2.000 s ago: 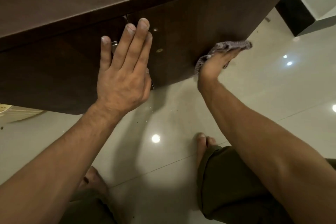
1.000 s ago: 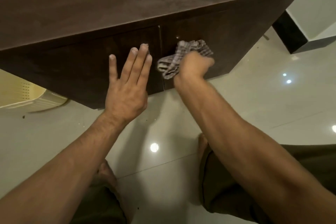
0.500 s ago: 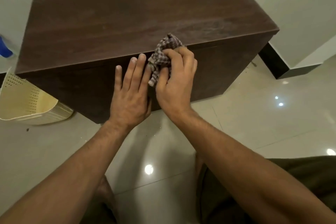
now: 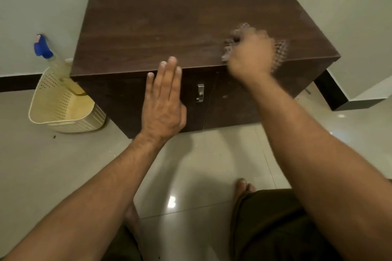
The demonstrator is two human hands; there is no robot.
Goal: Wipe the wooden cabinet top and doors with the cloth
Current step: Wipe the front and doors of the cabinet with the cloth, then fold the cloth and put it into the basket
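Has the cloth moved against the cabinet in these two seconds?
Yes. The cloth, in the right hand, went from the right door up onto the cabinet top, right of the handle.

the right hand [image 4: 250,55] is smeared by motion blur, and the cloth [image 4: 280,53] it grips shows only as fuzzy checked edges. the spray bottle [image 4: 53,60] has its lower end indistinct inside the basket [image 4: 53,97].

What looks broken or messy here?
The left door has a metal handle, but the right door shows only small spots where one might go, so a handle seems missing. The cream basket sits tilted, and pale dust lines the back edge of the cabinet top.
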